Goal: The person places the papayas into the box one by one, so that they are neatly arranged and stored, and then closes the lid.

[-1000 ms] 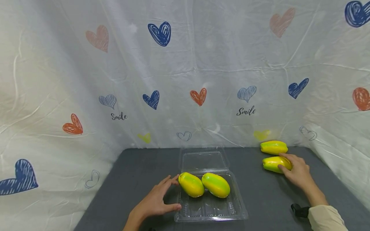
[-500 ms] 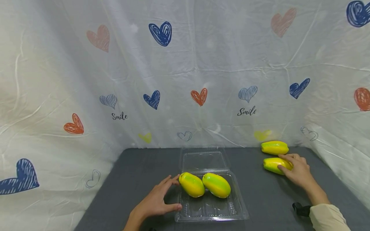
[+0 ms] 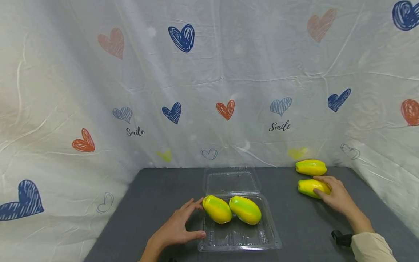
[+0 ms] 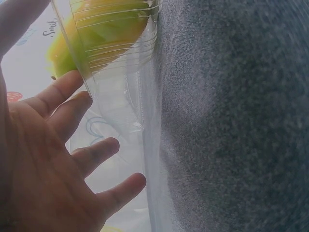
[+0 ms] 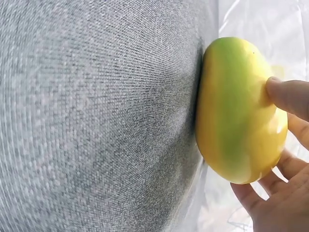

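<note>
My right hand (image 3: 338, 194) grips a yellow-green papaya (image 5: 236, 111) on the right of the table. Its thumb presses one side while the fingers curve round the other, as the right wrist view shows. Just behind lies a second papaya (image 3: 311, 167). In the middle stands a clear plastic clamshell box (image 3: 240, 238), its lid tipped back, with a left papaya (image 3: 217, 210) and a right papaya (image 3: 245, 210) side by side in the base. At the box's left rim my left hand (image 3: 176, 225) is spread, fingertips by the wall and thumb at the near left corner.
A dark grey cloth covers the table (image 3: 163, 189). Behind it and along both sides hangs a white curtain (image 3: 196, 72) printed with hearts. The raised lid (image 3: 232, 182) of the box lies toward the curtain. A black strap device (image 3: 341, 238) sits at the right wrist.
The right hand's fingers have drawn in a little round the papaya, which has shifted slightly toward me. My left hand and the box stay in place.
</note>
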